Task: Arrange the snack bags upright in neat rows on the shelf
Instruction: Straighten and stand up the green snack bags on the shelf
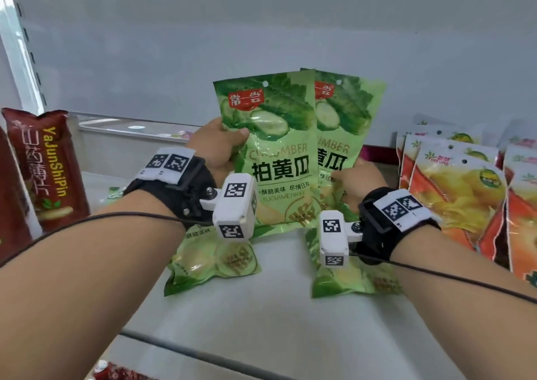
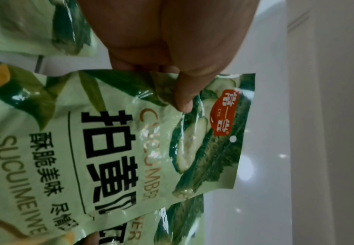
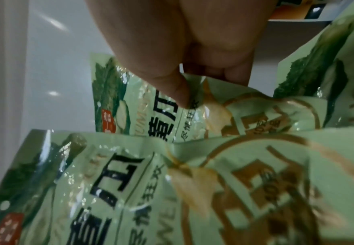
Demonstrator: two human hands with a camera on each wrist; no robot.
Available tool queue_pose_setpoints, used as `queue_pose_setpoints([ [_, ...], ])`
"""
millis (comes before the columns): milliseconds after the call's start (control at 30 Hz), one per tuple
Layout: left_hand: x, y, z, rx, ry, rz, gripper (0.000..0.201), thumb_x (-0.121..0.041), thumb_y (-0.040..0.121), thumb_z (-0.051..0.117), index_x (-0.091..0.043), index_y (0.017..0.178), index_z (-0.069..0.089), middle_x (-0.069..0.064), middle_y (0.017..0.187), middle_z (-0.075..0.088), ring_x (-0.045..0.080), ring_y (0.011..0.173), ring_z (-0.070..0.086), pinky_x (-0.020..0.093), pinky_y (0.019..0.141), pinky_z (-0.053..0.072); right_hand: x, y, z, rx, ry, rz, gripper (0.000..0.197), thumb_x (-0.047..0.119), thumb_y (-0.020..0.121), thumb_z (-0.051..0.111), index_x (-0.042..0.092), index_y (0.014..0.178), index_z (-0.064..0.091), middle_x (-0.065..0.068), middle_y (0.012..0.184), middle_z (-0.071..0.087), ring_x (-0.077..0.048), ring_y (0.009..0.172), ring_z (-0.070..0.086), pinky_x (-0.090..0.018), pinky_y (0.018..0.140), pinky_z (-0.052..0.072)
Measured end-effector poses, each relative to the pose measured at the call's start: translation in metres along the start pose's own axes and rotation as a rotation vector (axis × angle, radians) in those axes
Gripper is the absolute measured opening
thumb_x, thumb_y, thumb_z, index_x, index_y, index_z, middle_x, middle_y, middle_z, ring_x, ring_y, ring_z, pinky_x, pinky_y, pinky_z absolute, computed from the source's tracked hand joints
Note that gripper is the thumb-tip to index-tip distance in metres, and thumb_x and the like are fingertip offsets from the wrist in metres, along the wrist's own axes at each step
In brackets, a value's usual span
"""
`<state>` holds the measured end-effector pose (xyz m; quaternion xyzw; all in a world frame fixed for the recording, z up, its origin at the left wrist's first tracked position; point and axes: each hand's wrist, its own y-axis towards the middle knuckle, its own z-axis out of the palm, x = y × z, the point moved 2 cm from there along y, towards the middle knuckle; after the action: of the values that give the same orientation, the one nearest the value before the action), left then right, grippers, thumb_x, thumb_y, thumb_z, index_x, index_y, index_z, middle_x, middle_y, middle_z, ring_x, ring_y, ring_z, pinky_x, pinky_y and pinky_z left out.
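Two green cucumber snack bags stand upright, side by side, at the middle of the white shelf (image 1: pixel 276 330). My left hand (image 1: pixel 229 143) grips the front bag (image 1: pixel 270 153) at its upper left edge, thumb on its face. My right hand (image 1: pixel 345 177) pinches the rear bag (image 1: pixel 345 112) at its lower right edge. In the left wrist view the left hand (image 2: pixel 181 87) presses its thumb on the front bag (image 2: pixel 129 149). In the right wrist view the right hand (image 3: pixel 183 89) holds the rear bag (image 3: pixel 150 122). Two more green bags lie flat: one under my left wrist (image 1: pixel 209 263), one under my right (image 1: pixel 357 281).
Tall brown snack packs (image 1: pixel 49 170) stand at the left end of the shelf. Orange and yellow bags (image 1: pixel 459 193) lean in rows at the right. A white back wall (image 1: pixel 261 45) closes the shelf. Red packets (image 1: pixel 116 374) show below the shelf's front edge.
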<state>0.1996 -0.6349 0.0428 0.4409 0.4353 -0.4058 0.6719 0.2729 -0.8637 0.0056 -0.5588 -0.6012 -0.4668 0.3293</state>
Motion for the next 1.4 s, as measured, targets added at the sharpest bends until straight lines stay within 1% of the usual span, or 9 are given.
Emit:
queue_pose_setpoints([
  [100,0.003,0.017,0.011,0.046,-0.012,-0.018,0.018,0.002,0.093,0.052,-0.011,0.102,0.061,0.021,0.113,0.067,0.037,0.104,0.065,0.053,0.086,0.053,-0.005,0.008,0.008,0.029,0.032,0.021,0.010,0.003,0.085,0.059,0.011,0.086,0.064,-0.009,0.092,0.069,-0.022,0.078,0.066,-0.027,0.070,0.055],
  [233,0.014,0.043,0.014,0.076,0.018,-0.051,0.017,0.001,0.093,0.052,-0.010,0.102,0.060,0.022,0.112,0.066,0.039,0.106,0.063,0.057,0.090,0.050,-0.012,0.020,0.031,0.135,0.280,0.092,0.028,-0.006,0.087,0.050,0.017,0.085,0.066,-0.015,0.104,0.070,-0.034,0.095,0.067,-0.052,0.089,0.051],
  [433,0.033,0.077,0.004,0.127,0.065,-0.091,0.016,-0.001,0.095,0.049,-0.009,0.103,0.060,0.021,0.113,0.067,0.038,0.104,0.064,0.054,0.090,0.051,-0.021,0.042,0.062,0.170,0.446,0.197,0.035,-0.009,0.084,0.045,0.012,0.102,0.068,-0.021,0.107,0.068,-0.039,0.101,0.064,-0.056,0.090,0.050],
  [633,0.058,0.094,0.000,0.059,0.121,-0.079,0.017,0.000,0.091,0.054,-0.012,0.102,0.060,0.014,0.092,0.070,0.029,0.080,0.069,0.048,0.076,0.058,-0.032,0.049,0.071,0.148,0.203,0.231,0.046,0.014,0.083,0.062,0.019,0.129,0.056,-0.001,0.128,0.058,-0.024,0.114,0.057,-0.023,0.099,0.041],
  [767,0.072,0.097,-0.005,0.050,0.245,-0.093,0.016,-0.005,0.089,0.060,-0.021,0.091,0.061,0.011,0.099,0.071,0.033,0.091,0.069,0.052,0.085,0.054,-0.035,0.051,0.070,0.144,0.185,0.285,0.037,0.010,0.088,0.051,0.005,0.124,0.056,-0.017,0.124,0.059,-0.032,0.109,0.061,-0.045,0.092,0.052],
  [933,0.076,0.095,-0.006,-0.015,0.230,-0.097,0.011,-0.006,0.089,0.059,-0.014,0.095,0.062,0.009,0.092,0.072,0.032,0.085,0.070,0.052,0.078,0.057,-0.030,0.046,0.062,0.172,0.147,0.327,0.034,0.016,0.090,0.051,0.006,0.122,0.055,-0.014,0.108,0.062,-0.025,0.086,0.057,-0.042,0.085,0.054],
  [1033,0.073,0.093,0.000,-0.078,0.177,-0.112,0.013,-0.002,0.090,0.057,-0.014,0.087,0.060,0.014,0.094,0.071,0.037,0.090,0.069,0.058,0.079,0.055,-0.030,0.042,0.057,0.193,0.171,0.365,0.011,0.019,0.090,0.052,0.012,0.097,0.056,-0.006,0.086,0.059,-0.024,0.076,0.060,-0.039,0.069,0.054],
  [1233,0.083,0.093,0.011,-0.081,0.264,-0.109,0.018,-0.006,0.088,0.061,-0.024,0.087,0.060,0.009,0.094,0.072,0.030,0.083,0.071,0.050,0.077,0.058,-0.029,0.034,0.064,0.147,0.483,0.385,0.045,0.048,0.091,0.048,0.008,0.097,0.067,-0.015,0.094,0.072,-0.035,0.089,0.067,-0.052,0.076,0.056],
  [1400,0.086,0.092,0.001,-0.125,0.263,-0.101,0.020,-0.008,0.084,0.065,-0.019,0.101,0.062,0.007,0.087,0.073,0.026,0.070,0.072,0.046,0.070,0.060,-0.026,0.026,0.056,0.164,0.241,0.340,0.056,0.061,0.090,0.038,0.010,0.099,0.059,-0.021,0.116,0.063,-0.035,0.104,0.062,-0.054,0.095,0.047],
])
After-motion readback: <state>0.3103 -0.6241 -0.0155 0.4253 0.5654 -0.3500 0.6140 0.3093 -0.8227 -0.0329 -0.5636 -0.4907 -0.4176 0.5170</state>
